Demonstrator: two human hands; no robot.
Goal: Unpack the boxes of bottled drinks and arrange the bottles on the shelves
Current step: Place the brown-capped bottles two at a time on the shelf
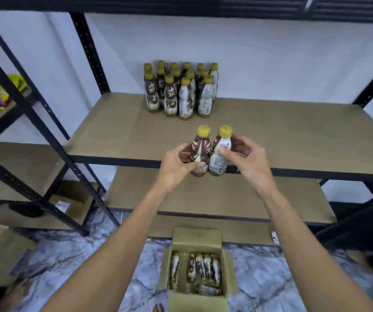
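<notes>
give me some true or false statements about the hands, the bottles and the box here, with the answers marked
1. The left hand grips the left bottle, and the right hand grips the right bottle. True.
2. The two held bottles have red caps. False: both caps are yellow.
3. A cluster of bottles stands at the back of the shelf. True.
4. The box on the floor is empty. False: bottles lie inside the open cardboard box.
</notes>
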